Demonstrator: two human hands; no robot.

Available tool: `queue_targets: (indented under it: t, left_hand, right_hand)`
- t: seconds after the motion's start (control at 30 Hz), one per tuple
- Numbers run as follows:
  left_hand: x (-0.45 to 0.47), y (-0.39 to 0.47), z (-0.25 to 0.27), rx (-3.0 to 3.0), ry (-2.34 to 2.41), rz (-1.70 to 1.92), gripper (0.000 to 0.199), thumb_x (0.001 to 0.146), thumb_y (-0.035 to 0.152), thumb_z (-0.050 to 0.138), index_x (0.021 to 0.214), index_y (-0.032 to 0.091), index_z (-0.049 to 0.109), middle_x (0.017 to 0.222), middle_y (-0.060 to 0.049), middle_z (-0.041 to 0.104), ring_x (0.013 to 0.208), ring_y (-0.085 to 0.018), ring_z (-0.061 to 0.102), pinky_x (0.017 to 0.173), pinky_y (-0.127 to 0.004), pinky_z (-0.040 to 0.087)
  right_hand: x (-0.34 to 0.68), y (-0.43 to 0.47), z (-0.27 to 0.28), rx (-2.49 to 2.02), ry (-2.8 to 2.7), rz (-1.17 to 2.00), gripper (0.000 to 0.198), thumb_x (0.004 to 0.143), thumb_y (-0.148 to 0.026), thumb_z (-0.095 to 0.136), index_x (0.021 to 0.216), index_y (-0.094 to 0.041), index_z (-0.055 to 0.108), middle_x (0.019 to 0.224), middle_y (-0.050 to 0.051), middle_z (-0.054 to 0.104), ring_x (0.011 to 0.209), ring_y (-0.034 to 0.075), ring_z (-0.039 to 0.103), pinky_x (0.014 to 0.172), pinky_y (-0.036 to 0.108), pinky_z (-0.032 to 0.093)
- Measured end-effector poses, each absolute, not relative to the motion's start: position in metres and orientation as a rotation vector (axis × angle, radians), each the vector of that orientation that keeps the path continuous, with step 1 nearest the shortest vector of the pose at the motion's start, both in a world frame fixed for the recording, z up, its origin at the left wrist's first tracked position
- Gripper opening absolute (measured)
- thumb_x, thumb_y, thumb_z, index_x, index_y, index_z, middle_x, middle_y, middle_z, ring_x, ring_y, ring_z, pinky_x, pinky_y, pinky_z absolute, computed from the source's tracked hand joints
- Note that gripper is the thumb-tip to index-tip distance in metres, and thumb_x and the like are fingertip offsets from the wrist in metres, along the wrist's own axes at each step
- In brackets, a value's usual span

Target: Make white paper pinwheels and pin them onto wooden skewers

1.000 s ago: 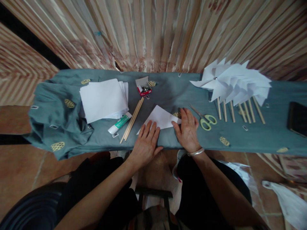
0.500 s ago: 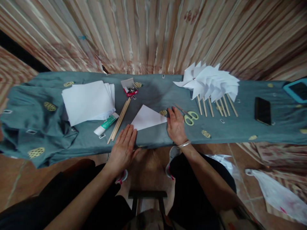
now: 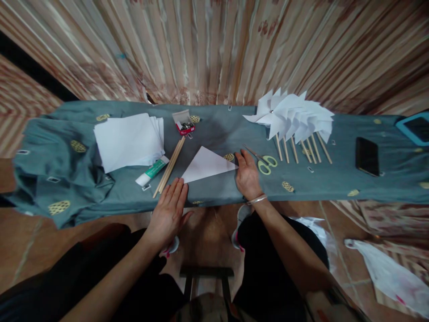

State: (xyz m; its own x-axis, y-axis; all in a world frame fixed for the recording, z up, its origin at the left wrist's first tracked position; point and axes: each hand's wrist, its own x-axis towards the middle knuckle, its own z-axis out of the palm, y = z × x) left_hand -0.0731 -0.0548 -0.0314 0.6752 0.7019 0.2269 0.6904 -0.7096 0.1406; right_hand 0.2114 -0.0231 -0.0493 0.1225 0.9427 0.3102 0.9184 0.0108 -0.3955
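A white paper folded into a triangle (image 3: 206,164) lies flat on the grey-blue cloth of the table (image 3: 214,129). My left hand (image 3: 168,210) lies flat, fingers together, at the table's near edge, its fingertips touching the triangle's left corner. My right hand (image 3: 247,175) rests palm down on the cloth, its fingertips at the triangle's right corner. Neither hand grips anything. Green-handled scissors (image 3: 263,161) lie just right of my right hand.
A stack of white paper sheets (image 3: 129,139), a glue tube (image 3: 152,171), wooden sticks (image 3: 170,167) and a small red box of pins (image 3: 183,124) lie to the left. Several finished paper pinwheels (image 3: 293,118) on sticks lie right, then a black phone (image 3: 367,155) and a blue-edged tablet (image 3: 415,126).
My left hand has slid off the triangle, back and left to its corner. My right hand has drawn back to the right corner. The camera has shifted.
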Motion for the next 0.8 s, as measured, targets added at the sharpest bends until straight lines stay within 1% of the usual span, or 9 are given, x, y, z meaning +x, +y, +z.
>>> queue_targets:
  t: [0.1,0.23,0.33,0.4,0.5,0.63,0.7,0.8]
  left_hand:
    - [-0.074,-0.057,-0.032,2.834,1.188,0.408,0.077,0.087,0.027,0.059,0.150,0.003,0.022,0.150,-0.027,0.036,0.145,-0.036,0.025,0.113,-0.054,0.032]
    - [-0.074,-0.057,-0.034,2.858,1.206,0.424,0.077,0.086,0.030,0.061,0.148,0.002,0.025,0.150,-0.028,0.037,0.144,-0.037,0.028,0.113,-0.054,0.033]
    - [-0.075,-0.057,-0.036,2.866,1.197,0.452,0.077,0.088,0.031,0.059,0.149,0.003,0.023,0.150,-0.027,0.037,0.144,-0.036,0.028,0.113,-0.054,0.033]
    - [-0.075,-0.057,-0.037,2.869,1.197,0.456,0.077,0.088,0.031,0.058,0.150,0.004,0.022,0.150,-0.027,0.037,0.144,-0.036,0.027,0.113,-0.054,0.033]
    - [-0.074,-0.057,-0.037,2.889,1.208,0.444,0.076,0.088,0.030,0.058,0.149,0.002,0.023,0.150,-0.027,0.037,0.144,-0.036,0.028,0.113,-0.053,0.033]
    - [-0.074,-0.057,-0.036,2.887,1.202,0.438,0.076,0.088,0.030,0.057,0.150,0.002,0.022,0.150,-0.028,0.036,0.144,-0.036,0.027,0.112,-0.054,0.033]
    - [-0.074,-0.057,-0.036,2.879,1.192,0.445,0.076,0.089,0.029,0.057,0.150,0.002,0.021,0.149,-0.028,0.037,0.144,-0.037,0.027,0.113,-0.055,0.033]
    - [-0.074,-0.057,-0.036,2.878,1.191,0.457,0.075,0.089,0.029,0.057,0.150,0.002,0.022,0.149,-0.028,0.038,0.144,-0.037,0.028,0.112,-0.055,0.033]
  right_hand:
    - [0.212,-0.023,-0.046,-1.861,-1.767,0.102,0.047,0.085,-0.007,0.036,0.128,-0.006,0.056,0.139,0.021,0.051,0.133,0.029,0.045,0.111,0.049,0.038]
    - [0.215,-0.023,-0.040,-1.726,-1.741,0.220,0.043,0.090,-0.013,0.034,0.126,-0.012,0.058,0.135,0.016,0.057,0.130,0.026,0.050,0.111,0.048,0.039]
    - [0.217,-0.021,-0.036,-1.676,-1.709,0.279,0.042,0.094,-0.020,0.033,0.125,-0.011,0.059,0.132,0.017,0.060,0.128,0.025,0.052,0.111,0.047,0.039]
    - [0.217,-0.019,-0.034,-1.681,-1.696,0.296,0.039,0.095,-0.027,0.037,0.121,-0.012,0.062,0.131,0.017,0.061,0.128,0.027,0.053,0.110,0.049,0.039]
    - [0.215,-0.019,-0.034,-1.685,-1.697,0.343,0.034,0.090,-0.034,0.050,0.113,-0.016,0.068,0.133,0.015,0.060,0.126,0.030,0.054,0.108,0.050,0.040]
    - [0.212,-0.018,-0.033,-1.654,-1.616,0.414,0.028,0.083,-0.030,0.059,0.107,-0.020,0.071,0.129,0.012,0.063,0.121,0.027,0.058,0.105,0.046,0.043]
    - [0.211,-0.018,-0.032,-1.627,-1.547,0.447,0.023,0.081,-0.028,0.060,0.098,-0.020,0.072,0.125,0.010,0.066,0.115,0.026,0.062,0.103,0.043,0.045]
    - [0.210,-0.017,-0.030,-1.599,-1.438,0.511,0.015,0.078,-0.029,0.061,0.084,-0.022,0.073,0.113,0.007,0.072,0.104,0.023,0.067,0.098,0.040,0.049]
